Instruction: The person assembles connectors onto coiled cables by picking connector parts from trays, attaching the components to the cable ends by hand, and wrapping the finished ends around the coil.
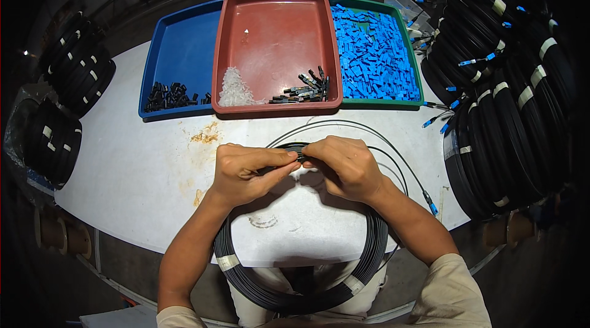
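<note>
A coil of black cable point(378, 236) lies at the near edge of the white table, its near part hanging over my lap. Pale tape bands point(227, 262) wrap it at two places. At the coil's far side, my left hand point(246, 168) pinches the bundled cable between thumb and fingers. Close beside it my right hand point(345, 165) grips the same bundle, fingertips almost meeting the left ones. Whether a small piece sits between the fingertips is hidden. A loose cable end loops out to the right and ends in a blue connector point(434, 209) on the table.
Beyond the hands stand a blue tray point(184, 33) with black parts, a red tray point(276, 27) with clear pieces and black connectors, and a green tray point(421, 95) full of blue connectors. Black cable coils point(504, 137) crowd the right; more coils point(55, 143) stack at left.
</note>
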Motion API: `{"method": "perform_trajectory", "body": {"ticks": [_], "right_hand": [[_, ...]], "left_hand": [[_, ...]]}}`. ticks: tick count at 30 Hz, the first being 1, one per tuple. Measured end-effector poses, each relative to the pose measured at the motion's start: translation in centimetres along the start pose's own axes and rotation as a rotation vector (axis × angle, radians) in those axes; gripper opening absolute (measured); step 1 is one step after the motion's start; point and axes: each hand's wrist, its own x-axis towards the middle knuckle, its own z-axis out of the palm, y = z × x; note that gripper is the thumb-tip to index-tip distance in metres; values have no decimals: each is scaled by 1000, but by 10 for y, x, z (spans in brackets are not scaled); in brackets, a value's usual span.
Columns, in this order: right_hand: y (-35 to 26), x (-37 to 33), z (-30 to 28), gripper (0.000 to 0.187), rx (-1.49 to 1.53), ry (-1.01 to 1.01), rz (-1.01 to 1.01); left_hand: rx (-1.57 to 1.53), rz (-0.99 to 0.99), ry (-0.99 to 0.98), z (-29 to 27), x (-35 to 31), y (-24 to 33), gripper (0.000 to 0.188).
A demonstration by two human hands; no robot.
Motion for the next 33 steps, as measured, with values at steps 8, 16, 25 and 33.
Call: {"method": "perform_trajectory", "body": {"ticks": [8, 16, 25, 33], "right_hand": [[-3, -1, -7, 23, -125, -28, -87], [0, -5, -1, 17, 95, -147, 212], [-3, 0, -6, 21, -191, -27, -117], [1, -6, 2, 20, 13, -107, 162]], "left_hand": [[-157, -30, -19, 2, -2, 0, 18], [124, 178, -88, -2, -4, 0, 21], [-256, -216, -11, 2, -6, -1, 20], [157, 152, -105, -2, -3, 2, 20]]}}
